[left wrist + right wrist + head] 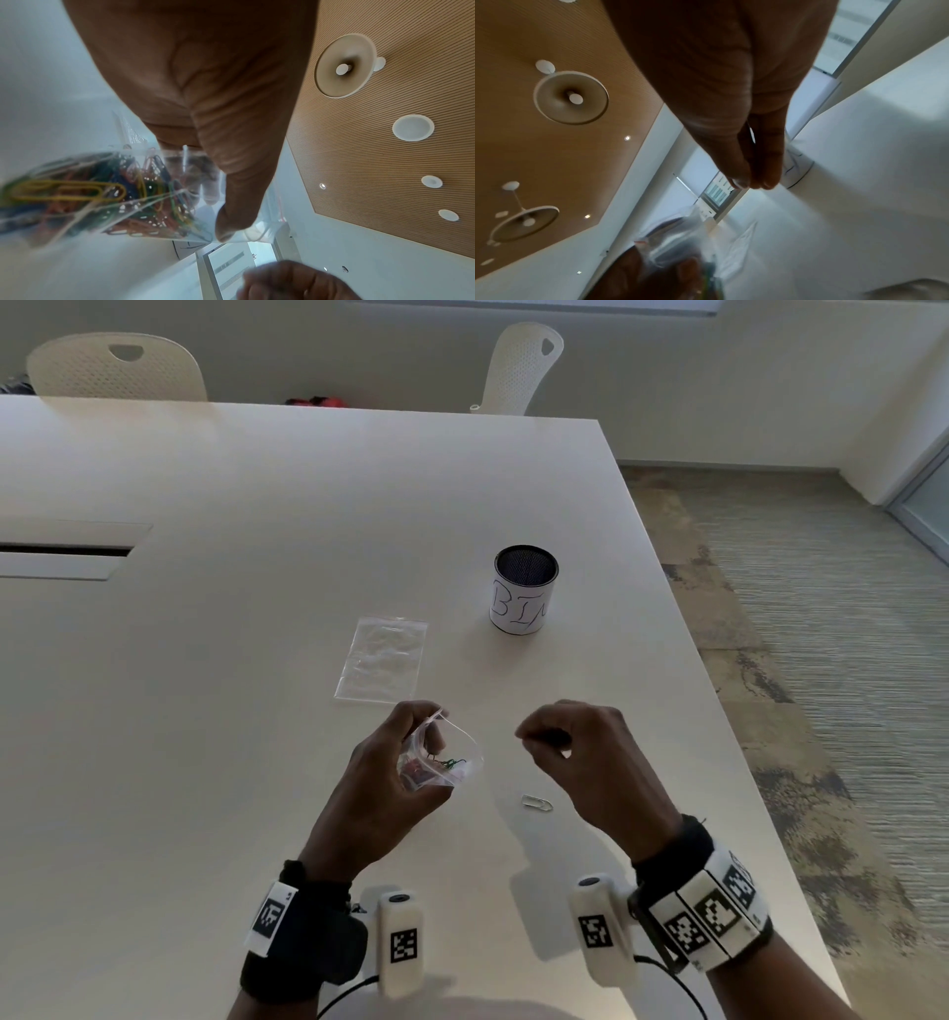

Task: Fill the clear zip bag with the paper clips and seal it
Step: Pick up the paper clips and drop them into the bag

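My left hand [430,737] holds a small clear zip bag [452,765] upright above the table, thumb on one side of its mouth and fingers on the other. The mouth gapes towards the right. Several coloured paper clips [107,194] fill its bottom in the left wrist view. My right hand [521,734] hovers a little right of the bag's mouth, thumb and fingertips [770,180] pressed together; no clip shows between them. One silver paper clip [537,802] lies on the table below that hand.
A second, flat clear zip bag [382,660] lies just beyond my hands. A mesh cup labelled BIN [525,593] stands further back right. The white table [205,711] ends at an edge on the right, with floor past it.
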Tool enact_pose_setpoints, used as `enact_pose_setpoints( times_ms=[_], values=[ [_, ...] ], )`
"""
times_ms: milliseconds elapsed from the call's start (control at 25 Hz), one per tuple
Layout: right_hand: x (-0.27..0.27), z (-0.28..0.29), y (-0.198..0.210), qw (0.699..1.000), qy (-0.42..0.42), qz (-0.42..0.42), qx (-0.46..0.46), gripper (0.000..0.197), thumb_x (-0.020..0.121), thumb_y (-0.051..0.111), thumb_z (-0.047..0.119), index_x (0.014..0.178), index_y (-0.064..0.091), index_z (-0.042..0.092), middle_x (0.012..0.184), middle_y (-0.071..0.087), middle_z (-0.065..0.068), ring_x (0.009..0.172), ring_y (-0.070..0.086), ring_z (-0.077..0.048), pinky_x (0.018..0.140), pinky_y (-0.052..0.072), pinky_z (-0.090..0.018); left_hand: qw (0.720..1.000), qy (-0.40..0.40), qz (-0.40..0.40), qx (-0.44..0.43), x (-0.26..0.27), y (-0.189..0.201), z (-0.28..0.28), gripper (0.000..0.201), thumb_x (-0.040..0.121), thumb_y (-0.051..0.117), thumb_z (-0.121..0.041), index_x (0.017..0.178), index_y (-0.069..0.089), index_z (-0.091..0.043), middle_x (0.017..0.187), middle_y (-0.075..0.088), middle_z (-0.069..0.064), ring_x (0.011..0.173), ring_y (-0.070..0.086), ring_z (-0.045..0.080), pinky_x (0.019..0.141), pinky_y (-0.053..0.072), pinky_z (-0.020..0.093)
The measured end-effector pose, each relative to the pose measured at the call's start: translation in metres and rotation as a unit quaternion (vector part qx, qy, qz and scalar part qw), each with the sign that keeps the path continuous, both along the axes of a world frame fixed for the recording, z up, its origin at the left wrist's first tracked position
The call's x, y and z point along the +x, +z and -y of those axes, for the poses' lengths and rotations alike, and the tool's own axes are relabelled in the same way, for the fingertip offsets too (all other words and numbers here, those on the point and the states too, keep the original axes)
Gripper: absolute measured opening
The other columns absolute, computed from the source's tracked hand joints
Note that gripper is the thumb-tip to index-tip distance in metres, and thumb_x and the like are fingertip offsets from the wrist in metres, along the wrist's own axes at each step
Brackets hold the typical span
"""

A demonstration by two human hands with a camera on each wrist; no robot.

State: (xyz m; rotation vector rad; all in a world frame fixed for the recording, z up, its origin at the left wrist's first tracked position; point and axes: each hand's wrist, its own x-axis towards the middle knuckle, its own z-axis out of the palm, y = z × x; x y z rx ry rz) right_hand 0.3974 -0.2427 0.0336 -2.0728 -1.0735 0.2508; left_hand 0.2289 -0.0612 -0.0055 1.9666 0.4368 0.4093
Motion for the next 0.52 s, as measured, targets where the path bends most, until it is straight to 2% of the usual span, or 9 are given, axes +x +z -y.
enact_pose_setpoints(
  times_ms=[120, 240, 320, 400, 520],
  values=[
    [0.001, 0.018, -0.018, 0.993, 0.02, 0.013, -0.118, 0.003, 0.088, 0.079, 0.021, 0.088, 0.078, 0.024, 0.089, 0.071, 0.008, 0.077, 0.07, -0.013, 0.076, 0.06, -0.04, 1.0, -0.003, 0.003, -0.007, 0.002, -0.003, 0.001, 0.056, 0.088, 0.088, -0.01, 0.127, 0.059, -0.037, 0.103, 0.063, -0.006, 0.08, 0.069, 0.028, 0.068, 0.059, 0.036],
    [-0.012, 0.023, -0.032, 0.983, 0.023, 0.031, -0.179, 0.005, 0.09, 0.077, 0.032, 0.092, 0.076, 0.028, 0.099, 0.067, 0.011, 0.085, 0.068, -0.012, 0.077, 0.056, -0.031, 1.0, -0.004, 0.005, 0.002, 0.004, -0.004, 0.001, 0.054, 0.088, 0.088, -0.013, 0.127, 0.059, -0.036, 0.102, 0.063, -0.006, 0.077, 0.067, 0.026, 0.063, 0.055, 0.026],
    [-0.017, 0.02, -0.038, 0.983, 0.014, 0.04, -0.18, 0.002, 0.093, 0.075, 0.024, 0.091, 0.075, 0.026, 0.099, 0.066, 0.009, 0.085, 0.067, -0.014, 0.074, 0.053, -0.028, 1.0, -0.006, 0.004, 0.003, 0.004, -0.005, 0.001, 0.055, 0.088, 0.088, -0.011, 0.128, 0.058, -0.035, 0.102, 0.063, -0.006, 0.074, 0.066, 0.021, 0.061, 0.053, 0.021],
    [-0.019, 0.017, -0.041, 0.982, 0.009, 0.028, -0.188, 0.009, 0.095, 0.069, 0.015, 0.092, 0.073, 0.022, 0.098, 0.066, 0.004, 0.086, 0.066, -0.019, 0.075, 0.053, -0.03, 1.0, -0.006, 0.0, 0.008, 0.003, -0.004, 0.001, 0.056, 0.087, 0.088, -0.01, 0.127, 0.058, -0.035, 0.102, 0.063, -0.007, 0.073, 0.066, 0.02, 0.06, 0.053, 0.02],
    [-0.018, 0.015, -0.041, 0.975, 0.017, 0.018, -0.222, 0.009, 0.099, 0.059, 0.014, 0.103, 0.065, 0.02, 0.102, 0.065, -0.002, 0.095, 0.061, -0.023, 0.082, 0.05, -0.033, 1.0, -0.006, -0.002, 0.012, 0.0, -0.002, 0.001, 0.055, 0.087, 0.088, -0.01, 0.127, 0.058, -0.034, 0.102, 0.063, -0.007, 0.074, 0.066, 0.019, 0.061, 0.055, 0.024]
  ],
)
